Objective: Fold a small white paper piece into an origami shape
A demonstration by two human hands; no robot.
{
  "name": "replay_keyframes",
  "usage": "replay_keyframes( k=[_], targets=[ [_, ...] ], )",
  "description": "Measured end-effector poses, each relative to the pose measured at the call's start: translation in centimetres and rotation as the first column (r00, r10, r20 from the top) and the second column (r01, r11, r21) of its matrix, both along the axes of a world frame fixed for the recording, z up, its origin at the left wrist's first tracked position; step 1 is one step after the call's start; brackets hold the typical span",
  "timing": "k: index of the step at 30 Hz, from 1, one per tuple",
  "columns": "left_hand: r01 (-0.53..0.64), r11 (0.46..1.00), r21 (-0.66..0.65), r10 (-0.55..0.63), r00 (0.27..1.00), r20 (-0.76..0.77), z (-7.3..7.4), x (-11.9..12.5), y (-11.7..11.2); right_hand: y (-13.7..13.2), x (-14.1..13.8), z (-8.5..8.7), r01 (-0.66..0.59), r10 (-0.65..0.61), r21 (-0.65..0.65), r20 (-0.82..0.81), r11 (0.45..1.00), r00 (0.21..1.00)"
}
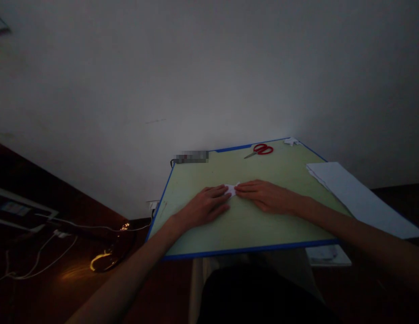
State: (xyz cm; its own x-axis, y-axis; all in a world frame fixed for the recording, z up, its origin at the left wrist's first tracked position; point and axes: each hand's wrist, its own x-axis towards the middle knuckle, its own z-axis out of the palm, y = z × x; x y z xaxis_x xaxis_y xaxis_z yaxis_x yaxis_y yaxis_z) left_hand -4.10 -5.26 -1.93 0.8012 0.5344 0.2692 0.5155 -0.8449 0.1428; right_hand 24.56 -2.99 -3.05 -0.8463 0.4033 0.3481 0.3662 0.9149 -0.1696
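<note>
A small folded piece of white paper (pixel 232 190) lies near the middle of a pale green board with a blue rim (pixel 202 234). From the left, my left hand (pixel 209 203) holds down one end of it with outstretched fingertips, the thumb lower and nearer to me. At the other end, the fingers of my right hand (pixel 259 194) are close together and hold the paper against the board. Parts of the paper are hidden under the fingertips of both hands. Behind them rest red-handled scissors (pixel 261 150), blades pointing left.
White paper scraps (pixel 292 141) lie in the far right corner. A stack of white sheets (pixel 358 198) overhangs the board's right edge. A blurred-out object (pixel 192 156) sits at the far left corner, against the wall (pixel 209 81). White cables (pixel 101 228) hang at the left.
</note>
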Motion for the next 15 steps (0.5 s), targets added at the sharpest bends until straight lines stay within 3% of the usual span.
replay_keyframes(
  k=[5, 9, 12, 15],
  targets=[
    [0.005, 1.000, -0.005, -0.005, 1.000, 0.000, -0.2, 0.0, 0.0, -1.0, -0.9, -0.6, 0.099, -0.111, 0.121, 0.099, 0.988, 0.989],
    [0.009, 1.000, 0.007, -0.009, 1.000, -0.014, 0.0, 0.2, 0.0, -1.1, -1.3, -0.7, 0.088, -0.107, 0.140, 0.137, 0.986, 0.985],
    [0.005, 1.000, 0.005, -0.006, 1.000, 0.016, 0.0, 0.3, -0.1, -0.7, -1.2, -0.3, 0.096, -0.102, 0.082, 0.084, 0.992, 0.991],
    [-0.015, 1.000, 0.001, 0.015, 0.998, 0.061, -0.2, 0.5, 0.0, 0.1, -1.6, 0.6, 0.178, -0.178, -0.065, 0.003, 0.982, 0.984]
  ],
)
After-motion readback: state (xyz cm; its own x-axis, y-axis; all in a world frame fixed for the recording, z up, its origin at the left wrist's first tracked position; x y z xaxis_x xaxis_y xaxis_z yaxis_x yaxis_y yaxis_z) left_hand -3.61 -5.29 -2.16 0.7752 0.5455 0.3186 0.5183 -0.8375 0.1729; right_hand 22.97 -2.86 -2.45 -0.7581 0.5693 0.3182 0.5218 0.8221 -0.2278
